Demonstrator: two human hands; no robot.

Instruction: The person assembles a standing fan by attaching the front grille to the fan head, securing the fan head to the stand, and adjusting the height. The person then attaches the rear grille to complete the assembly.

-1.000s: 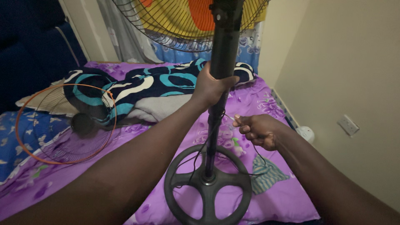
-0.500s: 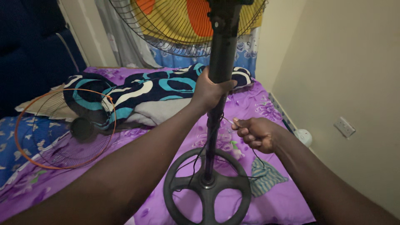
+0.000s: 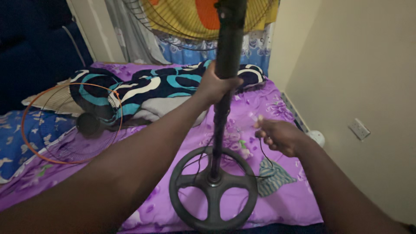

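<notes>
A black standing fan rests on the bed, its pole [image 3: 224, 86] upright and its round spoked base [image 3: 213, 190] on the purple sheet. My left hand [image 3: 215, 86] grips the pole at mid-height. My right hand [image 3: 277, 135] is closed beside the pole, to its right, pinching a thin black cord [image 3: 262, 151] with a small pale end sticking up from the fingers. The cord trails down toward the base. The fan's rear wire guard [image 3: 173, 21] and its orange and yellow blades show at the top.
A detached front fan grille with an orange rim [image 3: 71, 123] lies on the bed at left. A dark blue and teal patterned blanket [image 3: 143, 93] is bunched behind. A striped cloth [image 3: 271, 178] lies by the base. A wall socket [image 3: 359, 128] is at right.
My right hand has shifted a little right and away from the pole with the cord. The view has tilted slightly; my left hand keeps its grip on the pole.
</notes>
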